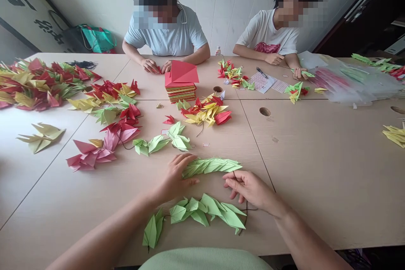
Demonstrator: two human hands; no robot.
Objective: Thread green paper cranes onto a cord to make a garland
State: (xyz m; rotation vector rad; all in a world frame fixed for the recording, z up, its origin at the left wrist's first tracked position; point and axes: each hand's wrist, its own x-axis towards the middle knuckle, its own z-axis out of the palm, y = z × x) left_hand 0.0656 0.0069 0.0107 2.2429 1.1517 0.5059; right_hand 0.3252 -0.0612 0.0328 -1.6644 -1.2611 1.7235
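A tightly packed strand of light green folded paper cranes (215,166) lies crosswise in front of me. My left hand (179,177) is around its left end, fingers on the far side and thumb on the near side. At the other end, my right hand (245,185) pinches the dark cord (234,174) that comes out of the strand; the exact grip is partly hidden by the fingers. Nearer to my body rests a looser string of green paper cranes (205,211), its dark cord trailing at the right. One green crane (153,230) sits at its left end.
Strung pink and red cranes (95,152) and a big multicoloured pile (41,82) lie left. Beyond are a red-topped stack of paper (181,80) and yellow-red cranes (205,112). Two people sit opposite, hands on the table. Plastic bags (357,82) lie right; the table has round holes (265,112).
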